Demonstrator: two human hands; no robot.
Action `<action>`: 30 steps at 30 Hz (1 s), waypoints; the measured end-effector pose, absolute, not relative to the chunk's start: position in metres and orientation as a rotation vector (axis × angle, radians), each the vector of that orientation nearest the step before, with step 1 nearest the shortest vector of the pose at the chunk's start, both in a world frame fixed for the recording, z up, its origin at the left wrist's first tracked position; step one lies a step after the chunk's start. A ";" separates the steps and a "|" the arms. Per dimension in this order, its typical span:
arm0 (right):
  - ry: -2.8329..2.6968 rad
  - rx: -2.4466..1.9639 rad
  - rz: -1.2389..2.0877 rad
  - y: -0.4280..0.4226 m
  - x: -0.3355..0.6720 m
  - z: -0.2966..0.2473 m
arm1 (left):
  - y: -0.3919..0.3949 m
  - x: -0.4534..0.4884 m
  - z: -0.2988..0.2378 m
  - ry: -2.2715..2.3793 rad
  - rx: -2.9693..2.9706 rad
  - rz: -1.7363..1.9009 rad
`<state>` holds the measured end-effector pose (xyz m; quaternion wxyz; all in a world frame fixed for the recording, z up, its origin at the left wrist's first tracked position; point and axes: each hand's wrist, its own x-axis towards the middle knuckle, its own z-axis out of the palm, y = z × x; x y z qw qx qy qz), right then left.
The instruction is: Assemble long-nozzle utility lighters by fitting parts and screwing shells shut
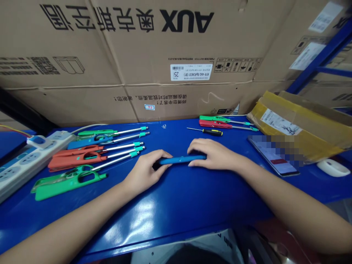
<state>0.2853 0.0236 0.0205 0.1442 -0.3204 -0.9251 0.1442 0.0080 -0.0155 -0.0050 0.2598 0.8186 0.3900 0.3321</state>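
A slim blue lighter casing (181, 160) is held level between my two hands, just above the blue table; its edge faces me and no metal tube shows on it. My left hand (147, 167) pinches its left end between thumb and fingers. Around the right end, my right hand (210, 153) curls its fingers behind and its thumb in front. To the left lie several long-nosed lighters: a green lighter (70, 185) nearest, red lighters (77, 158), a blue lighter (90, 140) and another green one farther back.
Behind my hands lies a black-and-yellow screwdriver (212, 132), with a red lighter (216, 124) and a green one. At right are a phone (271, 152), an open carton (299, 124) and a white mouse (333, 167). A power strip (35, 161) lies left; a large cardboard box (123, 66) walls the back.
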 end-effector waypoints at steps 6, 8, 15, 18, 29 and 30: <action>-2.359 -1.552 -0.088 0.062 0.333 0.009 | -0.010 0.001 -0.007 1.102 2.356 0.810; -2.384 -1.670 -0.065 0.067 0.338 0.002 | -0.012 0.001 -0.005 1.101 2.398 0.779; -2.369 -1.621 0.063 0.069 0.329 -0.006 | -0.014 -0.001 0.000 1.117 2.513 0.661; -2.365 -1.592 0.129 0.060 0.313 0.000 | -0.013 0.002 -0.004 1.074 2.422 0.678; -2.544 -1.625 0.289 0.048 0.246 0.019 | -0.013 0.009 -0.018 1.030 2.426 0.803; -2.548 -1.633 0.280 0.051 0.243 0.020 | -0.014 0.009 -0.018 1.017 2.457 0.805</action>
